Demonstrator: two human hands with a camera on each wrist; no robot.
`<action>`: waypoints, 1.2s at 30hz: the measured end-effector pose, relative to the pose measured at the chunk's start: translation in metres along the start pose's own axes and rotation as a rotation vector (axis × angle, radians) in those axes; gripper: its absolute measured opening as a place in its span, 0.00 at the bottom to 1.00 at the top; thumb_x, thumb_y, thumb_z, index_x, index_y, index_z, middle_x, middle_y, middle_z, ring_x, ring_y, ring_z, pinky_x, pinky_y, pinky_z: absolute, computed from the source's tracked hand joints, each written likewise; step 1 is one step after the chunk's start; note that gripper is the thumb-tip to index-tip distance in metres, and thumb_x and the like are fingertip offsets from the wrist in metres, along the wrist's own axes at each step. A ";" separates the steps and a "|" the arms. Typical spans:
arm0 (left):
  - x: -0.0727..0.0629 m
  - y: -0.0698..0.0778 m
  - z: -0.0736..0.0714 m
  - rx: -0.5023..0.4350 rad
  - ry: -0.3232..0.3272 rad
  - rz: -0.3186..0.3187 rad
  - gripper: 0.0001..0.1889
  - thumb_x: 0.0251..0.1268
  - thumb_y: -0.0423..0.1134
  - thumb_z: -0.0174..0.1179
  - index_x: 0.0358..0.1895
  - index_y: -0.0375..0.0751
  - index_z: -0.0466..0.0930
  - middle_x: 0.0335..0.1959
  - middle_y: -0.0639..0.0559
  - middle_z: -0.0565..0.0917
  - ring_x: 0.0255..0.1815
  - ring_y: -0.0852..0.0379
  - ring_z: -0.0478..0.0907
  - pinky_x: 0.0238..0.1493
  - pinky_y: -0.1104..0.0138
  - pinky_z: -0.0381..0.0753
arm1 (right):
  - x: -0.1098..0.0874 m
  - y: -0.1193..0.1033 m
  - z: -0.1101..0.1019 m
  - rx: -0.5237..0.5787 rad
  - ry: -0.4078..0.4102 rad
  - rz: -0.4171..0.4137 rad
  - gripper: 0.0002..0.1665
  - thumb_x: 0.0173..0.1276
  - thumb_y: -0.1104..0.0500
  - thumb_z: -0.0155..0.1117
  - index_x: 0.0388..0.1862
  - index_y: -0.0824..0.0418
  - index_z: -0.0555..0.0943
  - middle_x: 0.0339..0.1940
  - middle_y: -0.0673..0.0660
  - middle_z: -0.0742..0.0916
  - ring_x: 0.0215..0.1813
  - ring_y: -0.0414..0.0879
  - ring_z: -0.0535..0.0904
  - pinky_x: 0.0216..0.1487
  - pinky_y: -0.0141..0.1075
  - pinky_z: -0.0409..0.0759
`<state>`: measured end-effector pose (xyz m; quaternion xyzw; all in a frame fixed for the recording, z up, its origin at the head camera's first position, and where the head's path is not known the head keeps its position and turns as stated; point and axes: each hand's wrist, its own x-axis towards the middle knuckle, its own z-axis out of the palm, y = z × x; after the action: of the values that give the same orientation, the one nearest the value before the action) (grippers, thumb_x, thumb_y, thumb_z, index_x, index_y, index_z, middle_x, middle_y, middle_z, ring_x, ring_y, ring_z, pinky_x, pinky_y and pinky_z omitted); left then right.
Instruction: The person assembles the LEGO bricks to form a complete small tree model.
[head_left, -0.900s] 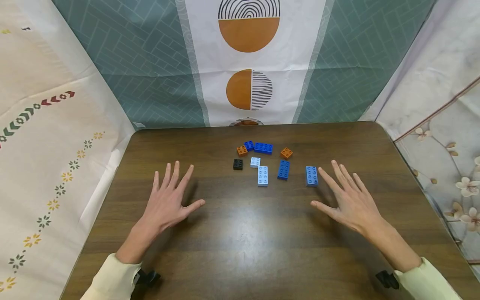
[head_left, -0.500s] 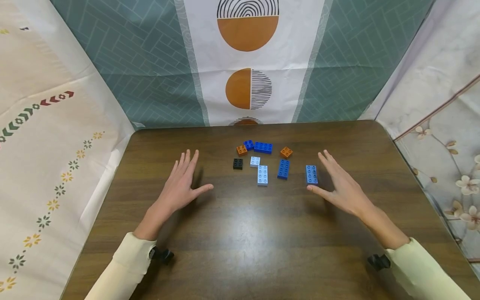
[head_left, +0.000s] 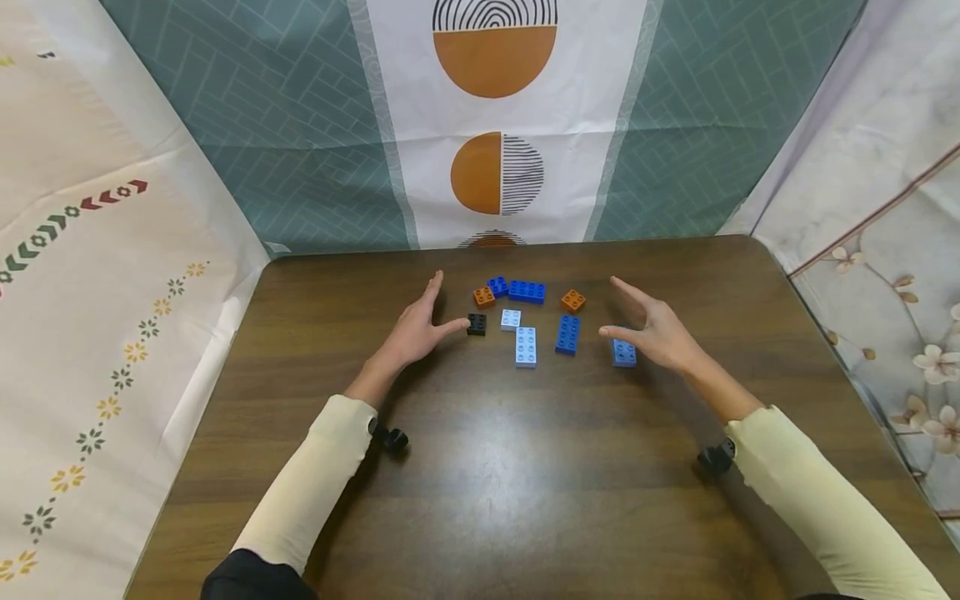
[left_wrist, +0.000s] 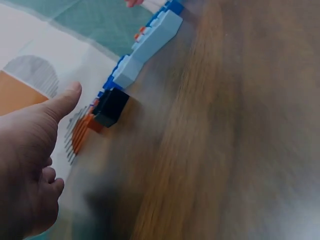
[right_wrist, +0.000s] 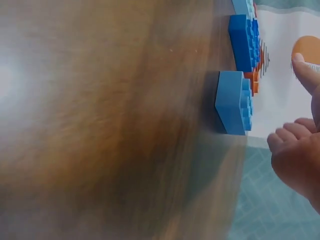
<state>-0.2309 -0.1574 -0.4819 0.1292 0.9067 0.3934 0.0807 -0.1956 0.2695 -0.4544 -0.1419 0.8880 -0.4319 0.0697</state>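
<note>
Several toy building bricks lie on the wooden table. My left hand (head_left: 417, 327) hovers beside the black brick (head_left: 477, 325), thumb out and fingers extended, holding nothing. On the other side, my right hand (head_left: 660, 332) is above the medium-blue brick (head_left: 624, 354) and partly covers it in the head view; its fingers are extended and hold nothing. Between the hands lie a small pale-blue brick (head_left: 511, 319), a long pale-blue brick (head_left: 526, 347) and a dark-blue brick (head_left: 567, 334). Farther back are two orange bricks, one left (head_left: 483, 297) and one right (head_left: 573, 301), and a long blue brick (head_left: 527, 292).
A small blue brick (head_left: 498, 287) sits against the left orange one. The brown table (head_left: 480, 467) ends at a back edge just beyond the bricks. Patterned cloths hang behind it (head_left: 315, 167) and at both sides.
Both hands have moved forward and inward, toward the bricks. Their spread fingers have drawn closer together. The bricks have stayed in place.
</note>
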 end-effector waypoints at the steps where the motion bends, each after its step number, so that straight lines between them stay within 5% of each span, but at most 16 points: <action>1: 0.004 0.001 0.002 -0.012 -0.002 0.001 0.56 0.73 0.61 0.67 0.89 0.47 0.38 0.89 0.45 0.45 0.87 0.42 0.46 0.83 0.44 0.52 | 0.005 0.000 0.002 0.017 -0.002 -0.007 0.54 0.73 0.52 0.76 0.88 0.55 0.56 0.87 0.59 0.62 0.84 0.65 0.59 0.77 0.65 0.62; 9: 0.030 0.006 0.019 -0.026 0.059 0.051 0.39 0.78 0.51 0.66 0.84 0.44 0.62 0.81 0.44 0.68 0.76 0.40 0.71 0.76 0.47 0.68 | 0.037 -0.001 0.016 0.073 -0.032 -0.016 0.41 0.76 0.59 0.72 0.82 0.65 0.67 0.80 0.63 0.72 0.79 0.61 0.70 0.72 0.56 0.73; 15: 0.040 0.010 0.029 -0.021 0.127 0.055 0.30 0.78 0.48 0.66 0.78 0.45 0.73 0.72 0.47 0.80 0.72 0.45 0.76 0.75 0.48 0.70 | 0.051 0.001 0.026 0.056 0.009 0.011 0.33 0.76 0.62 0.71 0.76 0.69 0.74 0.74 0.66 0.79 0.73 0.60 0.78 0.68 0.52 0.77; 23: 0.046 0.017 0.031 -0.065 0.158 0.019 0.24 0.77 0.45 0.67 0.72 0.44 0.81 0.66 0.47 0.85 0.62 0.48 0.83 0.65 0.54 0.81 | 0.060 0.001 0.038 -0.042 0.072 0.046 0.28 0.74 0.64 0.72 0.71 0.69 0.79 0.67 0.68 0.84 0.67 0.62 0.82 0.65 0.54 0.81; 36: 0.050 0.027 0.029 -0.085 0.161 -0.051 0.18 0.77 0.42 0.68 0.65 0.41 0.86 0.61 0.46 0.88 0.60 0.48 0.84 0.63 0.56 0.82 | 0.061 -0.004 0.044 -0.084 0.122 0.015 0.24 0.73 0.67 0.72 0.67 0.71 0.82 0.63 0.70 0.86 0.62 0.63 0.85 0.62 0.55 0.83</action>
<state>-0.2662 -0.1044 -0.4840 0.0706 0.8957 0.4385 0.0229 -0.2419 0.2150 -0.4791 -0.1115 0.9090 -0.4015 0.0129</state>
